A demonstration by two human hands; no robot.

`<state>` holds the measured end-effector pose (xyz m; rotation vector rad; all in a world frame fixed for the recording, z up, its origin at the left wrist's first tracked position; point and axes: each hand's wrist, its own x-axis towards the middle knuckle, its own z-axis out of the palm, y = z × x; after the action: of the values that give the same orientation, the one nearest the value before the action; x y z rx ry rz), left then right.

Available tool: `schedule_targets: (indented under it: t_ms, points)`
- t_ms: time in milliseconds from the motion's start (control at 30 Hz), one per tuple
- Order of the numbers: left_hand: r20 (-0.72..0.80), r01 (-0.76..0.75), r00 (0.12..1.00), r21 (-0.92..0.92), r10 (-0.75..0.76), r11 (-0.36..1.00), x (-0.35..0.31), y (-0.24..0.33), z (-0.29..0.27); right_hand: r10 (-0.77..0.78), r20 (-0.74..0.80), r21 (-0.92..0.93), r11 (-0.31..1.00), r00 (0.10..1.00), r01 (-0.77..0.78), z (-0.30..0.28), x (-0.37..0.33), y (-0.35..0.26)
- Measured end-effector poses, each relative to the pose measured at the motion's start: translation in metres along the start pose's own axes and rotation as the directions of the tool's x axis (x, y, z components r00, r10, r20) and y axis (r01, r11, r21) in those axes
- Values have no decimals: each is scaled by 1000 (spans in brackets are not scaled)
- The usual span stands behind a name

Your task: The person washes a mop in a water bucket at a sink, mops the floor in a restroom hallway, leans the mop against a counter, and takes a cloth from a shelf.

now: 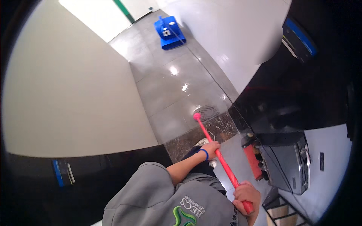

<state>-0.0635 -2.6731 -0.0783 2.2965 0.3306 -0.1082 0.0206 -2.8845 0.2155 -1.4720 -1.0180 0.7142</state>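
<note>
A string mop with a red handle [225, 165] slants across the view. Its pink-red socket [197, 116] joins dark grey strands [208, 112], which lie spread on the shiny grey tiles just past a dark marble strip [181, 146]. My left hand [212, 149], with a blue band at the wrist, is wrapped round the middle of the handle. Closer to my body, my right hand [247, 196] grips the handle near its top end. Beneath the left hand, part of my light shoe [202, 142] shows.
A blue floor blower [169, 33] stands farther along the corridor. Its dark cable [215, 80] runs over the floor along the right side. A pale wall [75, 86] bounds the left. To the right are a metal cabinet [283, 165] and a red object [252, 162].
</note>
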Motion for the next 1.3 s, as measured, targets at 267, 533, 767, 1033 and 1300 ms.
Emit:
schedule_targets:
  t_ms: [267, 533, 767, 1033, 1300]
  points:
    - [-113, 532, 843, 33, -525, 846, -133, -82, 2, 64, 283, 181, 976, 957, -119, 41, 34, 69]
    - [-328, 640, 699, -111, -636, 760, -100, -96, -46, 62, 377, 237, 958, 924, -161, 51, 127, 52]
    - [-380, 403, 812, -184, -443, 896, 57, -95, -110, 59, 176, 73, 995, 983, -73, 23, 209, 13]
    - [-250, 71, 964, -88, -91, 994, 205, -110, -134, -30, 155, -419, 903, 987, 93, 46, 257, 18]
    - [-136, 41, 989, -79, -52, 996, 199, -73, -144, -76, 93, -273, 957, 993, 99, 8, 279, -14]
